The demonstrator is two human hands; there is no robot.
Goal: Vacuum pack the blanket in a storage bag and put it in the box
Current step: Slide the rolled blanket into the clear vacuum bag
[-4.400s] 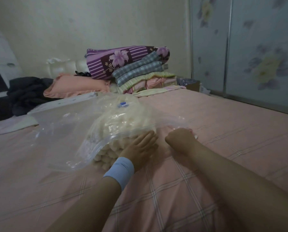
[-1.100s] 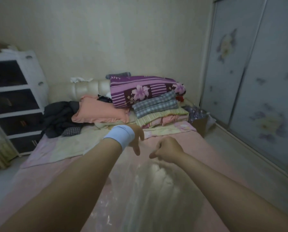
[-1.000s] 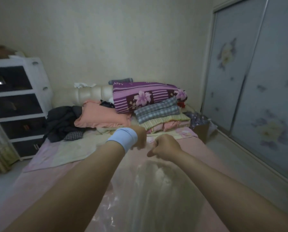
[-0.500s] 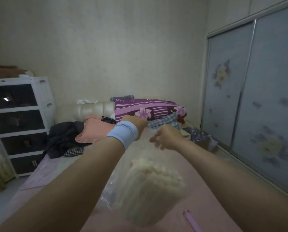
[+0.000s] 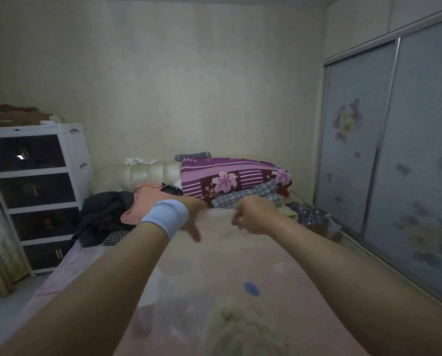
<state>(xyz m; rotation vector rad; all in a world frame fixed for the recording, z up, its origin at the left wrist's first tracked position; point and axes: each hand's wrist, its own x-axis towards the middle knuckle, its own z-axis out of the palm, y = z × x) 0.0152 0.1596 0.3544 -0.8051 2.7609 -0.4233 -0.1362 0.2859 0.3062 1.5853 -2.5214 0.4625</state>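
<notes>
Left hand [image 5: 193, 214] and right hand [image 5: 253, 214] pinch top edge of storage bag [image 5: 214, 253], lifted over middle of bed [image 5: 60, 273]. Blanket [image 5: 243, 327] hangs bunched at bag bottom. Likely risk: slick film slips under low weight, bag drops.

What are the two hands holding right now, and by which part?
The left hand and the right hand grip the clear storage bag by its top edge. The blanket hangs inside, at the bottom of the bag.

- bed [image 5: 289, 255]: pink sheet
- quilt [image 5: 230, 176] at the bed's head: purple, white stripes, pink lilies
- blanket [image 5: 243, 330] above the bed: cream
- wristband [image 5: 167, 217]: pale blue
- drawer unit [image 5: 71, 160] left of the bed: white frame, dark fronts
- wardrobe doors [image 5: 407, 150] right of the bed: blue-grey, purple-and-cream flowers
</notes>
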